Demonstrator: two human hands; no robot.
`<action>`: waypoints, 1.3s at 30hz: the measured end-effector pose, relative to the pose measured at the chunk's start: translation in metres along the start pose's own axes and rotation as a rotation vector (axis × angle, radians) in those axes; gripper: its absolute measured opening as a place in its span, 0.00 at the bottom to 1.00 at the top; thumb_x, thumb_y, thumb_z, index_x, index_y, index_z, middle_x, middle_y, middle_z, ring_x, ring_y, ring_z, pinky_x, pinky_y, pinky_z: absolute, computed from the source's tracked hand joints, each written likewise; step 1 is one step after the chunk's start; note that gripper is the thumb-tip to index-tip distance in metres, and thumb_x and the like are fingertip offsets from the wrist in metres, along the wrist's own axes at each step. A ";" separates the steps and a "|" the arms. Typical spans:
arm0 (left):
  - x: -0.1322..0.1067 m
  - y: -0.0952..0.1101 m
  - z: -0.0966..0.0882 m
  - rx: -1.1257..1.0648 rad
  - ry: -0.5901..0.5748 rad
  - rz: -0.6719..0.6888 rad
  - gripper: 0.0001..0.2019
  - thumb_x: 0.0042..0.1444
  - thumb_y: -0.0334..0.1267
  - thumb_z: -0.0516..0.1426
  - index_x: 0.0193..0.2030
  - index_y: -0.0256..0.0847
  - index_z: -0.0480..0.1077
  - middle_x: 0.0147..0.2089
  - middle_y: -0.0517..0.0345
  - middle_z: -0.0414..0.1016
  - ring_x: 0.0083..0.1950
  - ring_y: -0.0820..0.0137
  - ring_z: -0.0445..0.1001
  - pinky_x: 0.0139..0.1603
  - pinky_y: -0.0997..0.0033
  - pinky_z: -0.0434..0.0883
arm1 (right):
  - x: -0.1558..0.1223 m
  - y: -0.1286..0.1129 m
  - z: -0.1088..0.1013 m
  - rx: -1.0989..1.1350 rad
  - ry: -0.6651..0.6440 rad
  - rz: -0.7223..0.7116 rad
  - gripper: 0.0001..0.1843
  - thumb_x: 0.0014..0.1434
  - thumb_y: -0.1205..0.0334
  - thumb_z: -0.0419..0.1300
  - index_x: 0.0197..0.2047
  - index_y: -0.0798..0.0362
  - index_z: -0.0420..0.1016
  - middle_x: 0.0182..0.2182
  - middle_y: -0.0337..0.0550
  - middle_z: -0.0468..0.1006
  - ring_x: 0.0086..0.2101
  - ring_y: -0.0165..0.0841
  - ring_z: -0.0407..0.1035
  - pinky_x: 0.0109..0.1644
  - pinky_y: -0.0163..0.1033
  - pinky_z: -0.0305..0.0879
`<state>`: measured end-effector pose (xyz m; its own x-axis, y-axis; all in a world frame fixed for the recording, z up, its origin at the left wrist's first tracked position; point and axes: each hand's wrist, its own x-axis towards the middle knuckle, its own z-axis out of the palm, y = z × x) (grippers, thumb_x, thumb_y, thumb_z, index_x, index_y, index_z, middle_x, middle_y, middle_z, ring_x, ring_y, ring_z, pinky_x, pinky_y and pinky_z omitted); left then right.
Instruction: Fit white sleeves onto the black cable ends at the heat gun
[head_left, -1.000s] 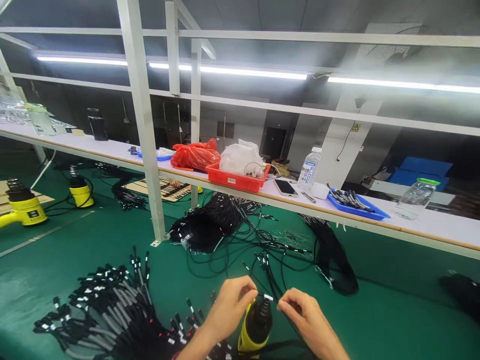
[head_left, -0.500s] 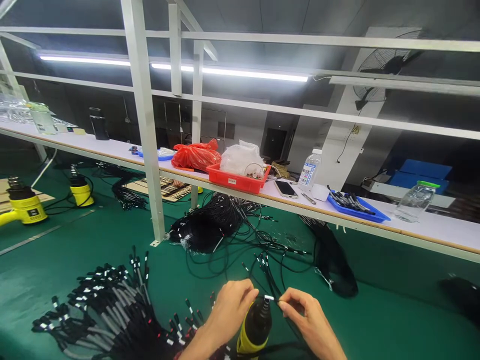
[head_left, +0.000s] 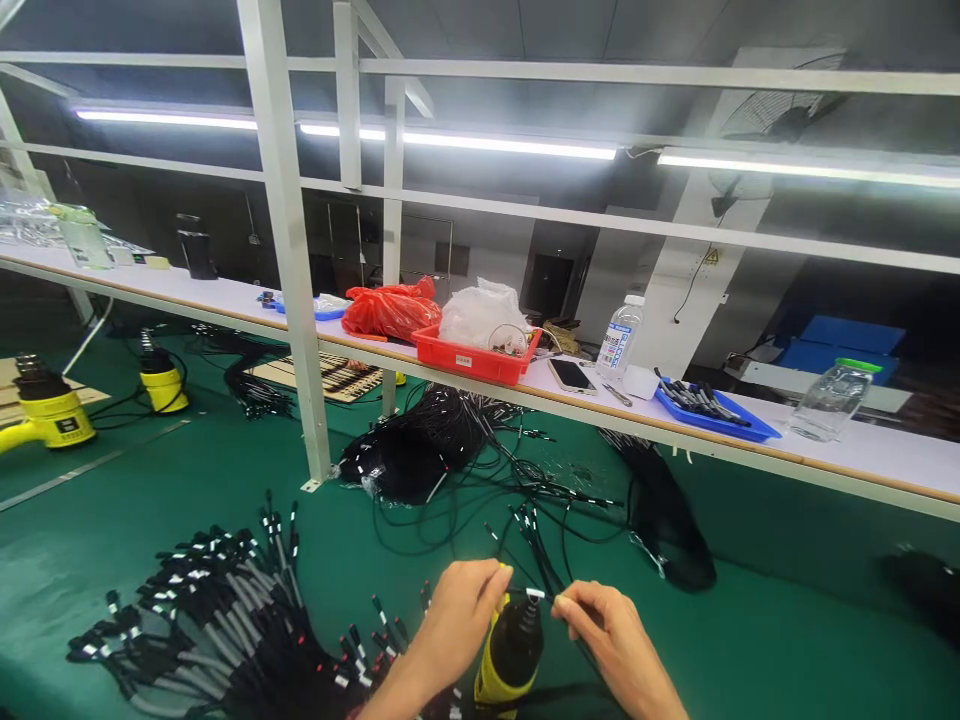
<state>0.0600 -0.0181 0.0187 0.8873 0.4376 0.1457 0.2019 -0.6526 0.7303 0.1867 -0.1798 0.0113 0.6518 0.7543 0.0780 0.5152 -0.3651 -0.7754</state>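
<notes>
Both my hands pinch a thin black cable with a white sleeve [head_left: 535, 594] stretched between them, just above the black nozzle of a yellow heat gun [head_left: 511, 648] standing at the bottom edge. My left hand [head_left: 459, 616] grips the cable's left end with closed fingers. My right hand [head_left: 606, 634] pinches it on the right side. A fan of finished black cables [head_left: 217, 620] lies on the green mat to the left.
A tangle of black cables [head_left: 442, 450] lies further back on the green bench [head_left: 787, 620]. A white shelf [head_left: 862, 455] carries a red tray [head_left: 474, 358], a phone [head_left: 571, 375], a water bottle [head_left: 619, 338] and a blue tray [head_left: 712, 408]. Two more yellow heat guns [head_left: 52, 405] stand far left.
Both hands stay over the heat gun nozzle holding the cable; they have shifted only slightly, with the pinch a little tighter together.
</notes>
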 end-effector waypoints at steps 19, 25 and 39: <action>-0.015 -0.065 0.019 -0.046 -0.198 -0.039 0.05 0.59 0.37 0.53 0.41 0.42 0.66 0.40 0.61 0.72 0.43 0.68 0.68 0.46 0.71 0.63 | -0.013 0.018 -0.007 0.431 0.066 0.099 0.24 0.58 0.41 0.55 0.26 0.53 0.75 0.20 0.37 0.69 0.26 0.31 0.57 0.33 0.34 0.54; -0.036 -0.143 0.076 0.147 -0.443 -0.168 0.17 0.48 0.29 0.58 0.47 0.41 0.67 0.49 0.57 0.72 0.50 0.64 0.67 0.52 0.68 0.62 | -0.006 0.025 -0.003 0.406 0.095 0.087 0.25 0.58 0.39 0.53 0.28 0.53 0.74 0.21 0.37 0.68 0.28 0.32 0.58 0.35 0.35 0.54; -0.057 -0.161 0.102 0.085 -0.524 -0.058 0.19 0.48 0.33 0.63 0.48 0.47 0.69 0.53 0.59 0.71 0.56 0.62 0.65 0.59 0.66 0.60 | 0.004 0.043 0.007 0.318 0.230 0.189 0.30 0.57 0.34 0.49 0.27 0.53 0.72 0.16 0.33 0.64 0.21 0.28 0.50 0.26 0.35 0.44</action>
<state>0.0190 -0.0013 -0.1754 0.9574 0.1210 -0.2622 0.2704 -0.6941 0.6672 0.2074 -0.1886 -0.0263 0.8439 0.5358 0.0259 0.2015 -0.2718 -0.9410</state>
